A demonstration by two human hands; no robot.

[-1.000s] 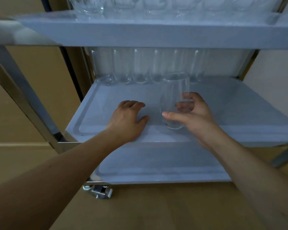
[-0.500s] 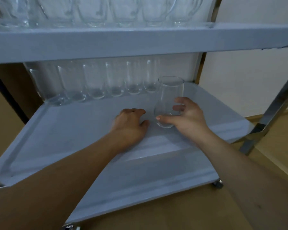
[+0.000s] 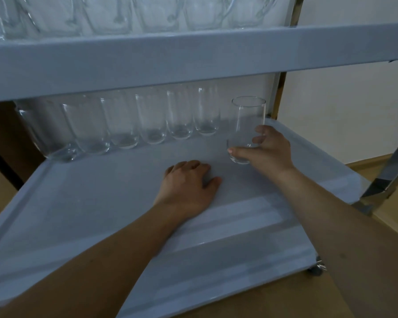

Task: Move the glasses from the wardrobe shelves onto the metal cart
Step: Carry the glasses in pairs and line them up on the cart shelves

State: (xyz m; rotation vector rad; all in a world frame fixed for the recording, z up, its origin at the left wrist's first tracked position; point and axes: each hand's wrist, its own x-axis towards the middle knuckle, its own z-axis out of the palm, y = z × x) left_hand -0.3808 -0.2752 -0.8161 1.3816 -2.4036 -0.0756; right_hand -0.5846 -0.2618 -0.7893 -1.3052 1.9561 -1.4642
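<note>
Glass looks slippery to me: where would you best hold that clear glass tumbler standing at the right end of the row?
Low on the clear glass tumbler, around its wider rounded belly, coming from the open right side as the right hand does; the neighbouring glasses crowd its left.

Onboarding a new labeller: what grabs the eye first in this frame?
The right hand gripping a clear glass upright at the right end of the cart's middle shelf, beside a row of glasses along the back. The left hand lies flat mid-shelf; more glassware crowds the top tier.
</note>
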